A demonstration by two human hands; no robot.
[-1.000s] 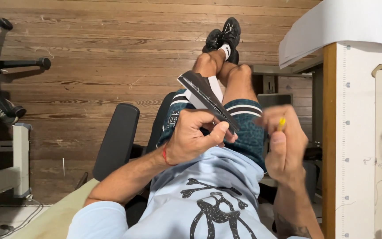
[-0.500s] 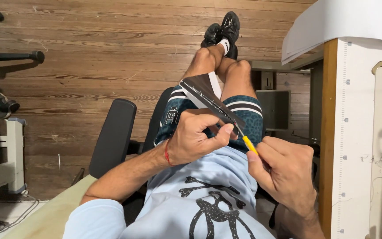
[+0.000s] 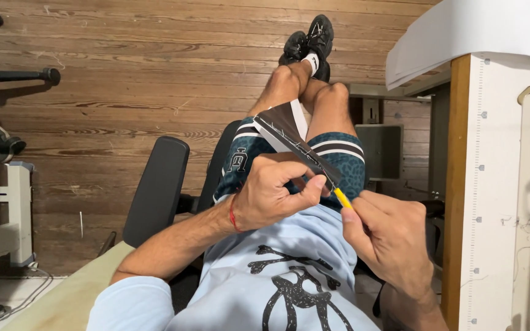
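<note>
The left hand (image 3: 271, 196) pinched a dark folded paper piece (image 3: 292, 140) above the person's lap, fingers closed around its lower end. The right hand (image 3: 394, 239) gripped a yellow tool (image 3: 342, 198), its tip touching the paper's bottom corner.

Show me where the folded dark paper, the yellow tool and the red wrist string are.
folded dark paper (image 3: 284, 130), head view, on its wide upper flap.
yellow tool (image 3: 342, 198), head view, on the bare shaft between the hands.
red wrist string (image 3: 233, 214), head view, on the band's middle.
</note>
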